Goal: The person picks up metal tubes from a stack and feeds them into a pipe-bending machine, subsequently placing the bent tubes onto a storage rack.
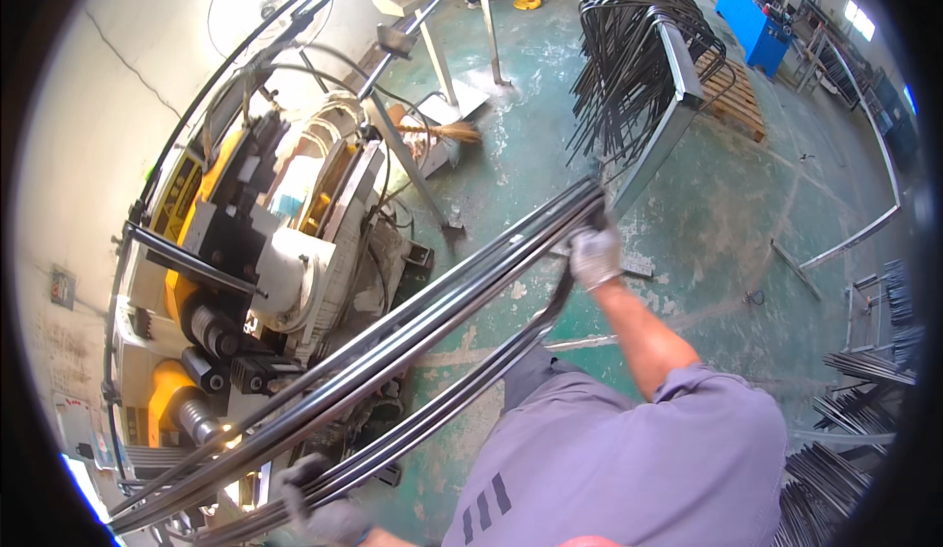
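The left hand [329,516] and right hand [595,256] clasp the lower dark rods [462,391], well apart. That spread presumably stops such long pieces sagging.

Lilac-grey short-sleeved shirt [629,449], three slanted dark bars [484,509], pale gloves [596,257], dark trousers [528,376]

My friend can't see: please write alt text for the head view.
A person's gloved right hand grips the far end of long metal rods; the left hand, blurred, is farther down them. A yellow-and-black machine stands at left; bent bars hang on a rack.
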